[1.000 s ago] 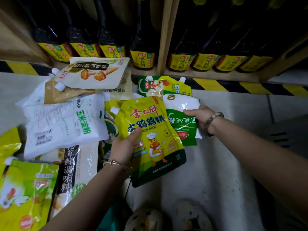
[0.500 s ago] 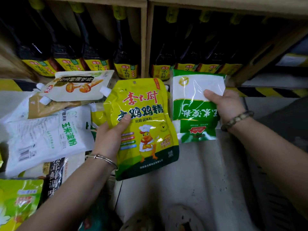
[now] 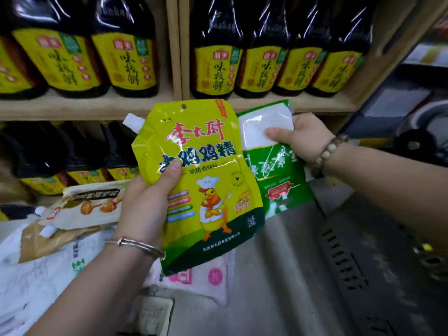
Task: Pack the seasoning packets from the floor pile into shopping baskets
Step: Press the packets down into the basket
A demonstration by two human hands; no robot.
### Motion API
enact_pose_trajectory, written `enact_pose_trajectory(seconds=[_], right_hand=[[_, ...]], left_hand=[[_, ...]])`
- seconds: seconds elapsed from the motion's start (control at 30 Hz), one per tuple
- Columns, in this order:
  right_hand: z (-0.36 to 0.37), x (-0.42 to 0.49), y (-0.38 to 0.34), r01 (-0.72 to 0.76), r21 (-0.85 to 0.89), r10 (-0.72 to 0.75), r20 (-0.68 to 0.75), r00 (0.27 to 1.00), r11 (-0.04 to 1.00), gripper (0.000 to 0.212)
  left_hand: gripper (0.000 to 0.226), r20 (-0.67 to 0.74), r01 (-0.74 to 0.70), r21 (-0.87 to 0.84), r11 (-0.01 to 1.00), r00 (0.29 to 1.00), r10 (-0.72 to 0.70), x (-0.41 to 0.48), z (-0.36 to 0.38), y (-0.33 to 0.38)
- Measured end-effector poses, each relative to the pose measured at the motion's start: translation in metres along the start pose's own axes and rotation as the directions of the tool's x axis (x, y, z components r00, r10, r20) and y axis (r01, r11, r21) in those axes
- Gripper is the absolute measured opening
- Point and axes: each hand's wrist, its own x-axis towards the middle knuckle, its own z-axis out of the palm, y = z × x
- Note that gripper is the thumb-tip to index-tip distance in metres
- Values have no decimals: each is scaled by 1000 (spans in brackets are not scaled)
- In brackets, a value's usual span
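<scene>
My left hand (image 3: 145, 207) grips a yellow chicken-seasoning pouch (image 3: 206, 190) with a white spout, thumb across its front, held upright in the air. Beside it on the right, my right hand (image 3: 300, 137) holds a green and white packet (image 3: 276, 170) by its upper edge, partly tucked behind the yellow pouch. The floor pile lies at lower left: a beige mushroom-print pouch (image 3: 92, 204), a white starch bag (image 3: 43, 280) and a white packet with pink print (image 3: 201, 277). No shopping basket is in view.
Wooden shelves (image 3: 97, 105) stand close in front, lined with dark sauce bottles with yellow labels (image 3: 213, 66). A grey floor with a slotted drain grate (image 3: 344, 260) lies at lower right. A dark object sits at far right.
Both hands have lifted their packets up from the pile to shelf height. The view has tilted up, and the upper shelf of bottles now fills the top.
</scene>
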Motion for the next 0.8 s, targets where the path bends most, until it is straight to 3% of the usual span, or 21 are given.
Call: enact_pose_trajectory(seconds=[0.13, 0.23, 0.33, 0.43, 0.57, 0.63, 0.7, 0.8], right_hand=[[-30, -14, -27, -42, 167, 37, 37, 999, 985, 12], [-63, -31, -42, 7, 215, -1, -29, 1000, 977, 8], [-102, -50, -49, 63, 280, -13, -177, 984, 958, 45], [-140, -69, -55, 139, 277, -54, -292, 955, 951, 29], [-192, -90, -57, 216, 283, -95, -385, 918, 935, 31], [-217, -98, -56, 219, 269, -90, -423, 902, 938, 27], [-242, -104, -53, 206, 260, -69, -453, 889, 943, 37], [-276, -115, -38, 182, 274, -22, -499, 866, 944, 14]], left_hand=[[11, 66, 7, -47, 999, 998, -4, -6, 12, 23], [19, 148, 24, -92, 995, 989, -10, -14, 32, 40], [29, 275, 44, -128, 991, 962, -7, -26, 62, 56], [29, 353, 36, -123, 992, 936, 10, -36, 97, 67], [18, 414, -33, -158, 987, 905, 96, -54, 151, 84], [20, 469, -69, -157, 985, 873, 136, -63, 177, 91], [23, 529, -70, -138, 988, 838, 134, -72, 205, 96], [12, 601, -122, -102, 987, 783, 159, -74, 245, 99]])
